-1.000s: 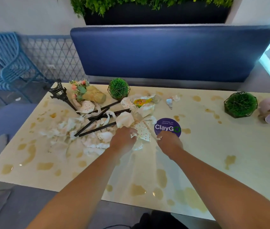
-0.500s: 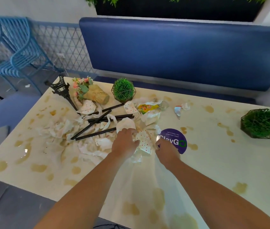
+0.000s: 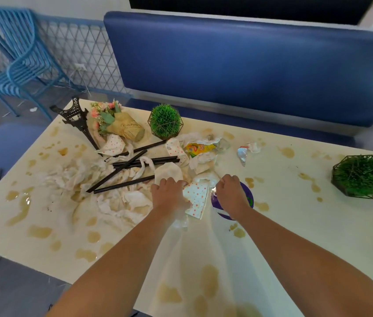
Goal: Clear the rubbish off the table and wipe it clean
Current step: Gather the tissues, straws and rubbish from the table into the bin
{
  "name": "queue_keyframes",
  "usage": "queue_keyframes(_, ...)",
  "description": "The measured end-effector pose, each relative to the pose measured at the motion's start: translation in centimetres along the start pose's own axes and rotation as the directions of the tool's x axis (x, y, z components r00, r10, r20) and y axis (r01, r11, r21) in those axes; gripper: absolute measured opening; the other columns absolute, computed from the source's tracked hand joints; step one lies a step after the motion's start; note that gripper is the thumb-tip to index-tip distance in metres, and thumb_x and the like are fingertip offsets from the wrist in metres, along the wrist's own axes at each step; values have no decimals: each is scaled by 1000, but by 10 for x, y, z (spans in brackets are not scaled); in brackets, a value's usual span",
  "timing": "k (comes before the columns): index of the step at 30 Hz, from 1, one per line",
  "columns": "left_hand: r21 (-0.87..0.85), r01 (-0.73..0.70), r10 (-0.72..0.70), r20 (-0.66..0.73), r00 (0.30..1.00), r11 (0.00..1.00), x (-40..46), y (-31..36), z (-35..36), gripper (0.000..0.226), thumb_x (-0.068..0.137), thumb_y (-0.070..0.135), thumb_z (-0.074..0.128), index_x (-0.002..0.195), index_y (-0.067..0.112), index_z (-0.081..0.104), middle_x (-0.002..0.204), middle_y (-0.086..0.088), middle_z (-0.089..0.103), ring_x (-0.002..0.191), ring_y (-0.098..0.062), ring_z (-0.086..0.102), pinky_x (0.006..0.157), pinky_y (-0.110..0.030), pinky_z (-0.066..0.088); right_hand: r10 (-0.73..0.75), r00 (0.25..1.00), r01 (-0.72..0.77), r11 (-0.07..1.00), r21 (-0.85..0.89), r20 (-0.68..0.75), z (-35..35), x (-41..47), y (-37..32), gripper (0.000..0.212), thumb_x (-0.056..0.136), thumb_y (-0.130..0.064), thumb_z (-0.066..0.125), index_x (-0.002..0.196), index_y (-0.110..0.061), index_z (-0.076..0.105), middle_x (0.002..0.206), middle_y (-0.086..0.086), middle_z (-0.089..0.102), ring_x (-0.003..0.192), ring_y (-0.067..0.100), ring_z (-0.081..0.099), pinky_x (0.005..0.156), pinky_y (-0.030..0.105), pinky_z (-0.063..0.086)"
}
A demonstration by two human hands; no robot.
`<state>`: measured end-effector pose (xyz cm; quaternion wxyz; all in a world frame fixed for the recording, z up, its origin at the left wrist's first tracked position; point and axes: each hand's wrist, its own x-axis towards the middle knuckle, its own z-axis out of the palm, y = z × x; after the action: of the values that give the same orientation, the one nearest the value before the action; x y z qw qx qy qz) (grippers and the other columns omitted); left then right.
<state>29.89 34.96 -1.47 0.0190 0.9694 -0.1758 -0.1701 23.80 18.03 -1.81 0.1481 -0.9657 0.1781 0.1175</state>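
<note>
A cream table [image 3: 295, 225] is covered in brown spills. A heap of rubbish lies left of centre: crumpled tissues [image 3: 117, 202], several black straws [image 3: 130, 165], dotted napkins [image 3: 112, 145] and a yellow wrapper [image 3: 200, 147]. A clear plastic bag [image 3: 194, 259] stretches from the near table edge up to my hands. My left hand [image 3: 169, 195] grips its left rim against the tissues. My right hand [image 3: 231, 195] grips the right rim over a purple round sticker [image 3: 248, 200]. A dotted napkin [image 3: 197, 197] lies between both hands at the bag's mouth.
A black tower figurine [image 3: 77, 117], a flower bundle [image 3: 117, 124] and a green ball plant [image 3: 165, 121] stand at the back left. Another caged plant [image 3: 362, 176] sits far right. A small foil wrapper [image 3: 242, 154] lies apart. A blue bench [image 3: 249, 65] runs behind the table.
The view has swung left and down. Both hands stay at the rubbish heap with the bag. The dotted napkin now lies lower between them, at the bag's mouth.
</note>
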Motion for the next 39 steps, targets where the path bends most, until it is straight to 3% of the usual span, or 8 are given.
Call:
queue_keyframes(4, -24, 37, -36, 38, 999, 999, -1, 1, -1, 65, 79, 56, 63, 138, 36, 43, 130, 3, 48, 125, -21, 38, 100, -41, 25, 83, 996, -86, 923, 375, 24, 2, 19, 6, 40, 95, -17, 47, 134, -18, 53, 130, 9, 48, 98, 23, 45, 87, 35, 47)
queue_keyframes(9, -69, 104, -101, 53, 994, 992, 1, 0, -1, 67, 75, 63, 59, 132, 29, 48, 127, 4, 52, 123, -20, 41, 96, -41, 26, -78, 993, 51, 959, 278, 87, 1, 30, 11, 46, 96, -34, 52, 141, -30, 48, 131, 12, 47, 90, 23, 45, 84, 36, 47)
queue_keyframes(13, -96, 121, -115, 69, 991, 988, 2, 0, -2, 68, 73, 64, 64, 129, 28, 50, 124, 6, 53, 120, -19, 42, 95, -40, 26, -18, 997, -6, 952, 305, 77, 11, 37, 15, 36, 94, -38, 56, 128, -25, 59, 127, 9, 50, 102, 28, 57, 78, 33, 44)
queue_keyframes(18, -78, 113, -108, 65, 992, 991, 3, 8, -3, 62, 73, 65, 65, 122, 28, 55, 118, 6, 58, 116, -20, 46, 95, -41, 28, -35, 999, 26, 961, 275, 28, 12, 36, 15, 21, 95, -34, 55, 107, -19, 63, 114, -1, 53, 95, 21, 57, 68, 32, 46)
queue_keyframes(22, -181, 94, -86, 51, 995, 979, 9, 18, -12, 47, 76, 60, 68, 112, 31, 58, 109, 9, 64, 110, -17, 51, 90, -39, 26, 197, 980, -162, 769, 619, 12, 5, 34, 21, 16, 81, -28, 60, 87, -15, 53, 80, 0, 59, 64, 20, 55, 57, 30, 40)
queue_keyframes(25, -235, 75, -61, 65, 996, 969, 17, 30, -25, 46, 78, 62, 65, 112, 31, 58, 106, 8, 66, 109, -18, 55, 92, -39, 27, 282, 959, -191, 665, 722, -6, -10, 37, 37, 12, 84, -26, 59, 90, -17, 52, 75, -2, 60, 61, 18, 55, 53, 26, 39)
queue_keyframes(32, -346, 84, -92, -8, 996, 935, 38, 54, -44, 57, 87, 65, 52, 125, 22, 53, 117, -1, 64, 113, -26, 56, 92, -40, 35, 437, 898, -291, 673, 680, -48, -29, 57, 70, 33, 96, -25, 33, 68, -17, 46, 68, 3, 50, 66, 24, 49, 57, 31, 36)
queue_keyframes(39, -518, -4, -88, -153, 984, 855, 73, 75, -47, 46, 90, 55, 57, 108, 12, 58, 103, -4, 54, 99, -26, 55, 72, -35, 40, 426, 904, -348, 787, 509, -39, -44, 86, 87, 38, 87, -58, 54, 94, -21, 59, 88, -3, 65, 65, 15, 59, 52, 26, 41)
